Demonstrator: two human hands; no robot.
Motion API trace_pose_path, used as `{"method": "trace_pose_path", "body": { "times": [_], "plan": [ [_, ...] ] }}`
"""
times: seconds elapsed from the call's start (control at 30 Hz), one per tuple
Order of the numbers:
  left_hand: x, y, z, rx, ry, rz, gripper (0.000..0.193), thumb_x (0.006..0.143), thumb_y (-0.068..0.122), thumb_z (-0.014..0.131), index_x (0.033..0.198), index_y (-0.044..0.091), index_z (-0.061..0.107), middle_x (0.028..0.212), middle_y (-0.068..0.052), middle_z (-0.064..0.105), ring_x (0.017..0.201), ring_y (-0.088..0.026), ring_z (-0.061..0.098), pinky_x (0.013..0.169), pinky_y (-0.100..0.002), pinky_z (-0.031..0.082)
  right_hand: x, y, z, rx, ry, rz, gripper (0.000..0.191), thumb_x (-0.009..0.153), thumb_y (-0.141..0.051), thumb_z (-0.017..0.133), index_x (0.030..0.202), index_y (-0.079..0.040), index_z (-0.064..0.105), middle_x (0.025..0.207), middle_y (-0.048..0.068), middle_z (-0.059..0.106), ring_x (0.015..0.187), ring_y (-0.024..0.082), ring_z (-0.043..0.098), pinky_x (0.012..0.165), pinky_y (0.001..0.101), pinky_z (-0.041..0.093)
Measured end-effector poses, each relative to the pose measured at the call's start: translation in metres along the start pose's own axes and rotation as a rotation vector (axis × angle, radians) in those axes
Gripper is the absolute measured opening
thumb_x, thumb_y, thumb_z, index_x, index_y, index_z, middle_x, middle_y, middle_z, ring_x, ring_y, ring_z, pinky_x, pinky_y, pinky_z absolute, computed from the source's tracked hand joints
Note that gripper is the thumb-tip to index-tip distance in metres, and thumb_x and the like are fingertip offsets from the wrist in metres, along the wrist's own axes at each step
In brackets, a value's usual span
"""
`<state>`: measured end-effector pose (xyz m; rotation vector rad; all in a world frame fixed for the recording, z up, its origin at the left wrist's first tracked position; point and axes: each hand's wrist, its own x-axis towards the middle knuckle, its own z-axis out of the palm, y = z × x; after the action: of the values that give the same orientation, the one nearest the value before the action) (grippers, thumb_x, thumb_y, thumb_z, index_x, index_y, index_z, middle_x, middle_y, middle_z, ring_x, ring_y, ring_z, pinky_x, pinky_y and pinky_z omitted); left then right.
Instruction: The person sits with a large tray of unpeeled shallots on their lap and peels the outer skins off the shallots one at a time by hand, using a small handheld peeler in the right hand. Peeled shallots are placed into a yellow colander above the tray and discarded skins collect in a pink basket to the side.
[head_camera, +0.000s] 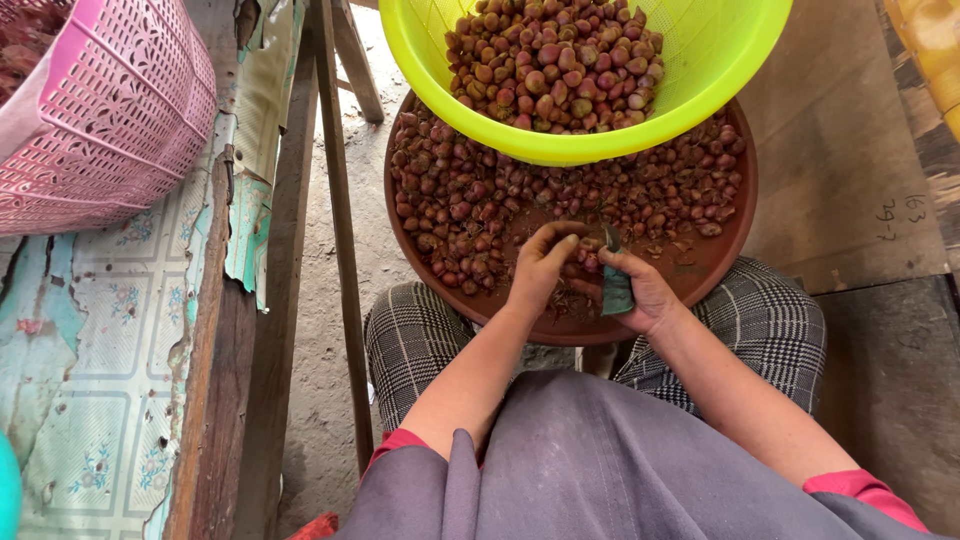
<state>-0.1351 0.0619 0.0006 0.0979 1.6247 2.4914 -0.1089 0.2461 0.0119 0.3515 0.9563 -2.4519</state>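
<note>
Reddish shallots (470, 205) fill a brown tray (720, 250); left hand (540, 270) pinches one small, firm, slippery-skinned bulb, right hand (635, 290) grips a knife (615, 285).

No packages, labels, signs or screens in view — only faint handwritten marks on wooden board (850, 180), right side

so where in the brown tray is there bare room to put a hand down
Bare strip along the brown tray's near right rim, right of the right hand. The far and left parts are crowded with shallots, and the green basket covers the back.
</note>
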Motion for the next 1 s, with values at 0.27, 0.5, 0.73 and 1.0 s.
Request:
{"method": "trace_pose_path", "body": {
  "times": [0.27,0.5,0.73,1.0],
  "plan": [
    [0.004,-0.016,0.001,0.245,0.072,0.103,0.009,0.095,0.008,0.074,0.096,-0.001,0.074,0.099,-0.003,0.067,0.083,-0.012,0.068,0.071,-0.028,0.057,0.005,0.004,-0.008,-0.039,0.022,-0.060,0.021,0.091,-0.008,0.073,0.111,-0.008,0.065,0.102,0.005,0.073,0.100,0.019,0.072,0.099,0.0467,0.059],
    [0.007,-0.024,0.004,-0.002,0.103,0.018,0.012,0.102,0.013,0.070,0.102,0.001,0.067,0.090,-0.003,0.071,0.081,-0.011,0.065,0.072,-0.027,0.055,-0.002,-0.003,0.009,-0.101,0.043,-0.062,0.021,0.091,-0.006,0.073,0.112,-0.003,0.069,0.101,0.008,0.073,0.090,0.020,0.074,0.083,0.0393,0.063],
    [0.021,-0.013,-0.024,0.363,0.200,0.229,0.024,0.097,0.014,0.072,0.115,0.002,0.063,0.106,-0.009,0.069,0.098,-0.018,0.066,0.085,-0.034,0.055,-0.050,-0.073,0.106,-0.368,-0.058,-0.212,0.029,0.082,-0.015,0.080,0.101,0.001,0.067,0.089,0.013,0.072,0.077,0.022,0.073,0.075,0.0375,0.063],
    [0.025,-0.015,-0.030,1.006,0.152,0.495,0.024,0.087,-0.001,0.072,0.111,0.001,0.070,0.111,-0.019,0.069,0.108,-0.043,0.062,0.090,-0.048,0.053,-0.035,-0.182,0.218,-1.104,0.011,-1.138,0.014,0.109,-0.006,0.076,0.116,-0.003,0.063,0.116,0.012,0.071,0.108,0.021,0.072,0.094,0.0407,0.064]
  ]
}}
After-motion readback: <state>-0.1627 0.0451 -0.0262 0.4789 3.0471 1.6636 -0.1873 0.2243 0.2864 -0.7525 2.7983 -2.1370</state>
